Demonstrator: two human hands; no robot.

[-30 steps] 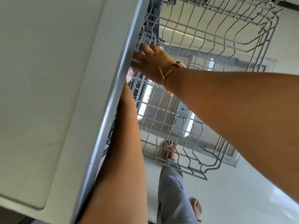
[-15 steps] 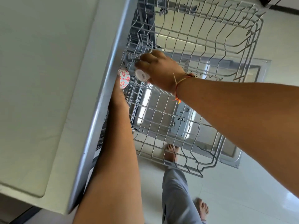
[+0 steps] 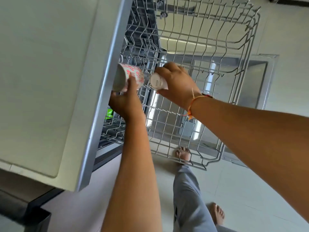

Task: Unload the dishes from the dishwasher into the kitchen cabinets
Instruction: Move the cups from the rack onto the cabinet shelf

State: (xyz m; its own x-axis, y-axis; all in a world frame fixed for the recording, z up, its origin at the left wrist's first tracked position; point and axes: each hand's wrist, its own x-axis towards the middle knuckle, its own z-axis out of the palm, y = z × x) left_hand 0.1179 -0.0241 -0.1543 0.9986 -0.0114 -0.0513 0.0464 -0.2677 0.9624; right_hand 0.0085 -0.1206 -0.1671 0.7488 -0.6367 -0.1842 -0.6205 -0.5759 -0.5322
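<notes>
- worktop: we see a pale worktop (image 3: 41, 72) filling the left side, with a grey edge strip running down past the hands.
- rack: the wire upper rack (image 3: 217, 47) is pulled out over the open dishwasher door (image 3: 255, 76).
- right hand: the right hand (image 3: 178, 86) is over the rack's left part, fingers and thumb curled round the white cup.
- left hand: the left hand (image 3: 124, 102) is just beside the edge strip, thumb and fingers wrapped round the patterned cup.
- patterned cup: the patterned cup (image 3: 133, 75) is white with red flower print. It is tipped on its side, mouth toward the worktop edge.
- white cup: the white cup (image 3: 157, 81) has its base toward us, and we can't read the print. It sits near the patterned cup with a narrow gap between them.
- green item: a green item (image 3: 109, 113) sits in the lower wires behind the left hand. We can't tell what it is.
- wrist: an orange thread (image 3: 194, 102) is tied on the right wrist.
</notes>
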